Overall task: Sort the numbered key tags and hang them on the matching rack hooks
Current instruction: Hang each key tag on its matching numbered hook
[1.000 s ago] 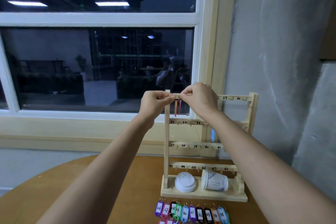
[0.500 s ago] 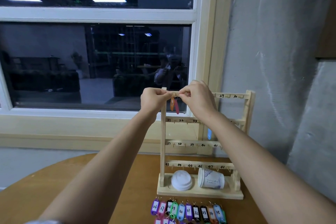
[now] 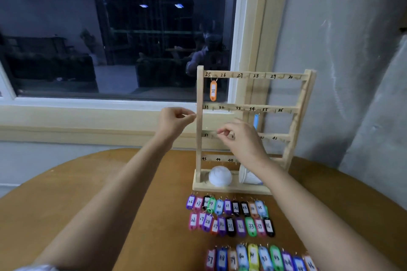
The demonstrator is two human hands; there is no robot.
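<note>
Fingers (image 3: 222,132) of my right hand (image 3: 242,138) are loosely curled, thumb and forefinger tips nearly meeting, with nothing between them. My left hand (image 3: 174,120) is the same, its fingers (image 3: 189,117) narrow and empty, just at nine o'clock of the rack's (image 3: 199,143) left post. A moment ago both hands were up at the top rail (image 3: 255,76), pinching a ring onto its first hook. They have since dropped to the height of the middle rails and let go.

At twelve o'clock from my right hand, the orange tag (image 3: 213,90) marked 25 hangs free under the number 25 and touches neither hand. I count that hook as served, and the other top-rail hooks I can see, 26 through 30, are bare.

The remaining tags lie in rows on the tabletop (image 3: 132,182), at six o'clock of the rack's base. A purple 26 (image 3: 190,202) and a pink 26 (image 3: 193,220) sit at the left ends of the nearest two rows. I judge one of those comes next, for the hook at three o'clock of the orange tag.

On the base shelf sit a white lid (image 3: 220,176) and a paper cup (image 3: 248,177) on its side, which play no part in the sorting.
</note>
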